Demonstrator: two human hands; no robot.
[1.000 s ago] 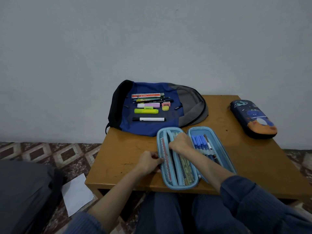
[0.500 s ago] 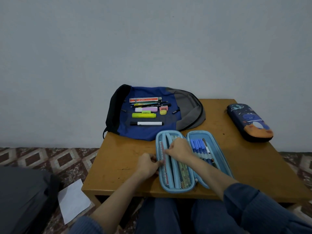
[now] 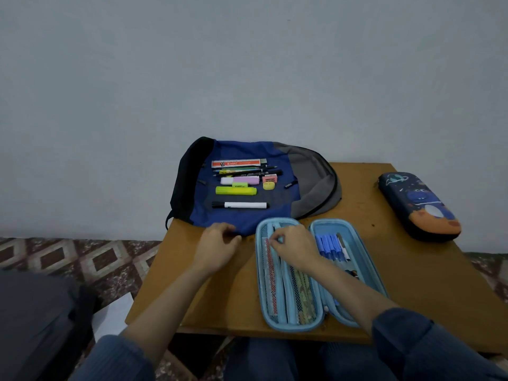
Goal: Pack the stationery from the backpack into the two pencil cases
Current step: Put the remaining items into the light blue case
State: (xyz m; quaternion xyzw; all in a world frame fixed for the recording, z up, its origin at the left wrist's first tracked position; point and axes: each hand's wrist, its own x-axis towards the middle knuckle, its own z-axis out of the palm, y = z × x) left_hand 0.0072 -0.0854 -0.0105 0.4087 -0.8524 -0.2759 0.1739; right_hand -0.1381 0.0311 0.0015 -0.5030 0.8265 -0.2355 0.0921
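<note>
On the table (image 3: 412, 270), my left hand (image 3: 217, 243) has left the open pencil case (image 3: 291, 326), loose and empty, likely going for the stationery (image 3: 239, 190) on the backpack (image 3: 310, 182); right hand (image 3: 292, 247) curled at the mesh (image 3: 302, 292), grip unclear.

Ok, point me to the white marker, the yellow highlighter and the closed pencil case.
white marker (image 3: 244, 205), head view, middle of its white barrel.
yellow highlighter (image 3: 236, 190), head view, middle of its body.
closed case (image 3: 417, 206), head view, centre of its lid.

My left hand (image 3: 220, 247) hovers, fingers loosely curled, holding nothing; my right hand (image 3: 295, 247) pinches the flap (image 3: 286, 295).
</note>
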